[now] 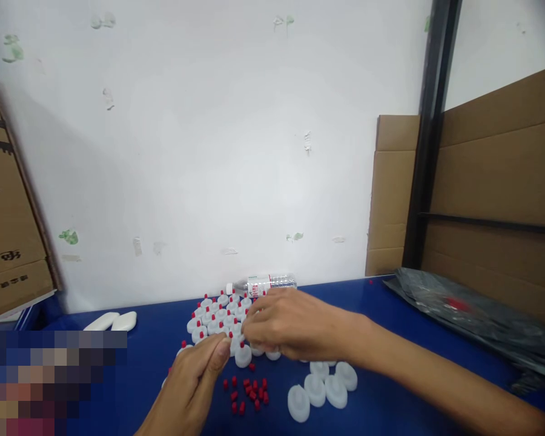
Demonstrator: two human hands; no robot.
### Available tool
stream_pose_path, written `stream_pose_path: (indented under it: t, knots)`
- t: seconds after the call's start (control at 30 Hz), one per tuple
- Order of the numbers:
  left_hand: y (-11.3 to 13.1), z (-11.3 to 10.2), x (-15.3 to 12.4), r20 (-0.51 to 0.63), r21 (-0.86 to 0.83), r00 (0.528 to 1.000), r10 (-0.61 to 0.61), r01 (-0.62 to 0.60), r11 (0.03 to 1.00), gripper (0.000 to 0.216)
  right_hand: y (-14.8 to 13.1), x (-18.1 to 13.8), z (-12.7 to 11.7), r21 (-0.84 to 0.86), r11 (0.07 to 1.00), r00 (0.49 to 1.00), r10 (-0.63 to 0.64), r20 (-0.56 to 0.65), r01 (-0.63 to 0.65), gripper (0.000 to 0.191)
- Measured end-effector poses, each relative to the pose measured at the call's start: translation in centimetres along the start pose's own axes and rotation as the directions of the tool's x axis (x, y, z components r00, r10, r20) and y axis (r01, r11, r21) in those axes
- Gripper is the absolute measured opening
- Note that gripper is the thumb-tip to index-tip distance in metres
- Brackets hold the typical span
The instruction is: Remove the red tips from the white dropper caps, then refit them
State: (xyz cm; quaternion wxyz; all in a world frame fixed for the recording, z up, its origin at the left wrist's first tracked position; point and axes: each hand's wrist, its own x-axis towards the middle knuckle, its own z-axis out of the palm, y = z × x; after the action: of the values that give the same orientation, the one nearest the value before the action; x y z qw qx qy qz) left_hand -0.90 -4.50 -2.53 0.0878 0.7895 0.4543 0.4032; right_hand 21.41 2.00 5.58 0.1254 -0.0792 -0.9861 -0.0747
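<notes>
**Two hands at work among small white caps and red plugs on a blue table**

A white wall (209,151), marked with scraps of old tape, fills the upper half of the view. Below it runs a blue table (381,303). Tall cardboard sheets (499,169) stand along the right side behind a black post (429,133), and a printed cardboard box (4,242) stands at the far left. A stack of grey plastic bags (472,315) lies flat on the table's right end. The lower left corner is blurred out.

The person's right hand (290,327) reaches in from the lower right, palm down. Its fingers are bent over the near edge of a cluster of capped pieces. Whether it grips one cannot be told, since the fingertips are hidden.

The left hand (193,378) comes up from the bottom edge, closed in a pinch, thumb pressed against forefinger. What lies in the pinch, if anything, is hidden. Its fingertips sit just beside one white cap (243,356) topped with red, which stands between the two hands.

The cluster (218,312) is many white caps, each with a red tip, packed close at mid-table. Four plain white caps (320,387) with no red sit in a small group under the right forearm. Two white oval pieces (111,321) lie well apart to the left. A clear water bottle (267,283) lies on its side against the wall, just behind the cluster. Loose red plugs (249,390) are scattered near the front edge, between the left hand and the plain caps.
</notes>
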Motion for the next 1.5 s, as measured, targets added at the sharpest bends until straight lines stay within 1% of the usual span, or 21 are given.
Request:
stream_pose_path:
  t: [0.07, 0.13, 0.17, 0.23, 0.27, 0.4, 0.47, 0.57, 0.67, 0.73, 0.83, 0.9, 1.0, 1.07, 1.17, 1.2, 1.23, 1.33, 1.5]
  knots:
    - [-0.2, -0.2, 0.1, 0.017, 0.038, 0.999, -0.030, 0.029, 0.999, 0.046, 1.1, -0.5, -0.6, 0.021, 0.992, 0.992, 0.128, -0.012, -0.128, 0.020]
    - [-0.7, -0.1, 0.0, 0.072, 0.097, 0.997, -0.036, 0.029, 0.995, 0.044, 2.4, -1.3, -1.0, 0.056, 0.957, 0.958, 0.285, -0.030, -0.283, 0.011]
    - [-0.9, 0.1, -0.1, 0.106, 0.133, 0.994, -0.036, 0.022, 0.991, 0.042, 3.2, -1.6, -1.1, 0.062, 0.939, 0.939, 0.341, -0.037, -0.338, 0.008]
    - [-1.3, 0.5, -0.2, 0.163, 0.198, 0.986, -0.037, 0.005, 0.980, 0.039, 4.7, -2.4, -0.8, 0.069, 0.914, 0.914, 0.403, -0.034, -0.401, 0.017]
    - [-1.5, 0.7, -0.2, 0.185, 0.218, 0.982, -0.036, -0.005, 0.976, 0.038, 5.4, -2.7, -0.4, 0.080, 0.904, 0.907, 0.422, -0.016, -0.419, 0.018]
    - [-1.5, 1.1, -0.4, 0.235, 0.244, 0.972, -0.003, -0.056, 0.968, 0.034, 8.1, -3.6, 1.8, 0.190, 0.882, 0.902, 0.415, 0.119, -0.431, 0.012]
    - [-1.5, 1.1, -0.4, 0.233, 0.250, 0.972, 0.001, -0.061, 0.966, 0.034, 9.1, -3.8, 2.9, 0.246, 0.869, 0.901, 0.395, 0.180, -0.429, 0.011]
    - [-1.7, 1.1, -0.4, 0.232, 0.249, 0.973, 0.000, -0.060, 0.967, 0.034, 10.0, -4.1, 4.0, 0.297, 0.847, 0.892, 0.378, 0.249, -0.442, 0.012]
    - [-1.8, 1.1, -0.4, 0.247, 0.243, 0.969, -0.004, -0.058, 0.968, 0.035, 10.5, -4.4, 4.6, 0.306, 0.830, 0.876, 0.385, 0.291, -0.466, 0.012]
    - [-1.8, 1.1, -0.3, 0.259, 0.260, 0.966, -0.022, -0.048, 0.965, 0.034, 10.7, -4.6, 4.8, 0.299, 0.822, 0.867, 0.407, 0.288, -0.485, 0.017]
    - [-1.8, 1.2, -0.3, 0.281, 0.295, 0.959, -0.024, -0.063, 0.953, 0.029, 10.8, -4.6, 5.0, 0.286, 0.811, 0.856, 0.445, 0.265, -0.510, 0.036]
    - [-1.9, 1.4, -0.3, 0.295, 0.307, 0.955, -0.005, -0.090, 0.947, 0.026, 10.7, -4.5, 5.1, 0.284, 0.810, 0.855, 0.452, 0.252, -0.512, 0.048]
    - [-2.1, 1.5, -0.2, 0.307, 0.317, 0.952, 0.009, -0.111, 0.942, 0.023, 10.5, -4.1, 5.3, 0.294, 0.816, 0.866, 0.446, 0.228, -0.498, 0.054]
    - [-2.2, 1.6, -0.3, 0.319, 0.321, 0.948, 0.007, -0.116, 0.940, 0.022, 10.3, -3.9, 5.4, 0.305, 0.819, 0.873, 0.441, 0.211, -0.487, 0.047]
    - [-2.3, 1.7, -0.4, 0.334, 0.320, 0.942, 0.004, -0.118, 0.940, 0.021, 10.2, -3.7, 5.6, 0.319, 0.821, 0.880, 0.436, 0.187, -0.474, 0.018]
    - [-2.2, 1.7, -0.4, 0.337, 0.316, 0.941, 0.004, -0.118, 0.941, 0.020, 10.2, -3.7, 5.7, 0.322, 0.820, 0.881, 0.437, 0.179, -0.473, 0.011]
    - [-2.2, 1.6, -0.4, 0.339, 0.312, 0.941, 0.005, -0.117, 0.943, 0.019, 10.3, -3.7, 5.8, 0.322, 0.820, 0.880, 0.441, 0.174, -0.474, 0.009]
    - [-2.1, 1.6, -0.4, 0.354, 0.309, 0.935, -0.004, -0.113, 0.944, 0.018, 10.4, -3.6, 6.2, 0.312, 0.816, 0.874, 0.455, 0.172, -0.486, 0.018]
    - [-1.6, 1.5, -0.3, 0.384, 0.309, 0.923, -0.021, -0.107, 0.945, 0.019, 10.2, -3.5, 6.6, 0.290, 0.810, 0.860, 0.463, 0.215, -0.509, 0.021]
